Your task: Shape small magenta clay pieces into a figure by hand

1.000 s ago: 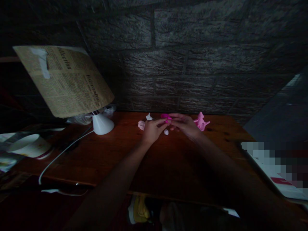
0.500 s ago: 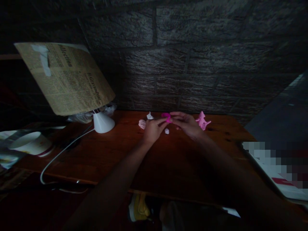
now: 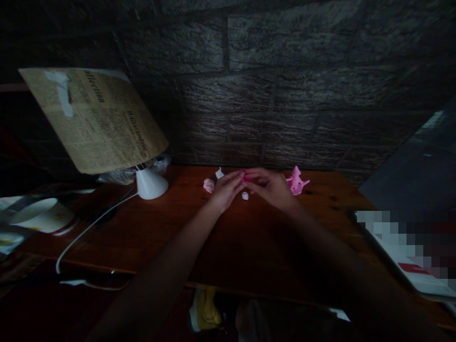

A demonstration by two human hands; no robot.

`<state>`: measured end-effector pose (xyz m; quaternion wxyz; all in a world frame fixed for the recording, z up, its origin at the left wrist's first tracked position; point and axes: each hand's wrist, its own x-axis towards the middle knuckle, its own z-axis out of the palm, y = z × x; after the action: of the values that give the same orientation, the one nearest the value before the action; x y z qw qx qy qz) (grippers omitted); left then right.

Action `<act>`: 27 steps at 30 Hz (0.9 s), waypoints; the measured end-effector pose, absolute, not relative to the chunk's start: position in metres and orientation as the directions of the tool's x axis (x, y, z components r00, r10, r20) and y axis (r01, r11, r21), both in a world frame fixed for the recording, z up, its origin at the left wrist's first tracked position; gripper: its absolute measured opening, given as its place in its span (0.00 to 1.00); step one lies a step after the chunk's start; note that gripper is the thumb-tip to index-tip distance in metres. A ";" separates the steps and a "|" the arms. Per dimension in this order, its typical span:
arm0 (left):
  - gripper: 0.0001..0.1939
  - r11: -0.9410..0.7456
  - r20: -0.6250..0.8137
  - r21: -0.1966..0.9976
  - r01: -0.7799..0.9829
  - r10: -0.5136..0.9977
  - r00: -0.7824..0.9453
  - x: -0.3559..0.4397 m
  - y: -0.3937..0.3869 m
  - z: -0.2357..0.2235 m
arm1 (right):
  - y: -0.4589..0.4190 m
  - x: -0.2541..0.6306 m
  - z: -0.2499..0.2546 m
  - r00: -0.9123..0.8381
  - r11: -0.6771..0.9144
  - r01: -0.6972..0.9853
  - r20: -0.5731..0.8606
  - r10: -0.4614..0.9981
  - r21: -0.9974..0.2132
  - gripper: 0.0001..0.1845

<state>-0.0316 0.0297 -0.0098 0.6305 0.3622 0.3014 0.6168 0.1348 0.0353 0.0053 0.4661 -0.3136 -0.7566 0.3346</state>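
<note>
Both hands meet above the back of the wooden table. Between their fingertips is a bright magenta piece, mostly covered by the fingers; it looks soft, like modelling clay. My left hand pinches it from the left, and my right hand grips it from the right with thumb and fingers. A small whitish ball lies just below the fingers. Left of my left hand sit a pale pink lump and a white scrap. Beside my right hand stands a pink spiky shape.
At the left, a lamp with a newsprint shade stands on a white base, its cord trailing over the table's front edge. A paper cup lies farther left. A dark stone wall rises behind.
The fingers have closed further over the magenta piece, so less of it shows. My left hand has turned slightly, and the whole view has shifted a little.
</note>
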 end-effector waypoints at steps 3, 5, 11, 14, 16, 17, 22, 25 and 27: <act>0.02 -0.019 0.048 0.805 -0.593 0.998 0.033 -0.031 0.030 -0.008 | 0.038 0.137 0.009 -0.217 0.546 0.123 0.514 0.830 -0.829 0.13; 0.03 -0.031 0.057 0.807 -0.590 0.998 0.026 -0.031 0.030 -0.008 | 0.042 0.138 0.009 -0.139 0.497 0.116 0.481 0.866 -0.860 0.14; 0.08 -0.071 0.119 0.868 -0.492 0.991 0.066 -0.033 0.030 -0.010 | 0.043 0.133 0.007 -0.286 0.252 0.075 0.221 0.932 -0.965 0.17; 0.12 -0.115 0.159 0.901 -0.419 0.985 0.072 -0.032 0.030 -0.013 | 0.038 0.128 0.008 -0.271 0.154 0.039 0.137 0.953 -0.987 0.18; 0.13 -0.141 0.182 0.915 -0.378 0.980 0.076 -0.031 0.030 -0.015 | 0.036 0.126 0.010 -0.252 0.093 0.014 0.087 0.964 -0.996 0.18; 0.14 -0.149 0.189 0.919 -0.366 0.979 0.078 -0.030 0.029 -0.015 | 0.035 0.126 0.010 -0.243 0.067 0.006 0.063 0.968 -0.998 0.17; 0.14 -0.133 0.179 0.921 -0.367 0.979 0.096 -0.028 0.029 -0.018 | 0.038 0.126 0.008 -0.147 0.008 -0.031 0.013 0.989 -0.999 0.15; 0.15 -0.119 0.167 0.921 -0.371 0.981 0.100 -0.027 0.028 -0.019 | 0.040 0.124 0.003 -0.108 0.065 -0.065 0.072 0.992 -0.996 0.12; 0.16 -0.138 0.185 0.920 -0.367 0.978 0.097 -0.025 0.027 -0.020 | 0.041 0.123 0.001 -0.100 0.110 -0.067 0.117 0.988 -0.992 0.10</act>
<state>-0.0248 0.0269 -0.0205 0.5712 0.4716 0.3239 0.5886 0.1234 0.0412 0.0008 0.5161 -0.4286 -0.5375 0.5109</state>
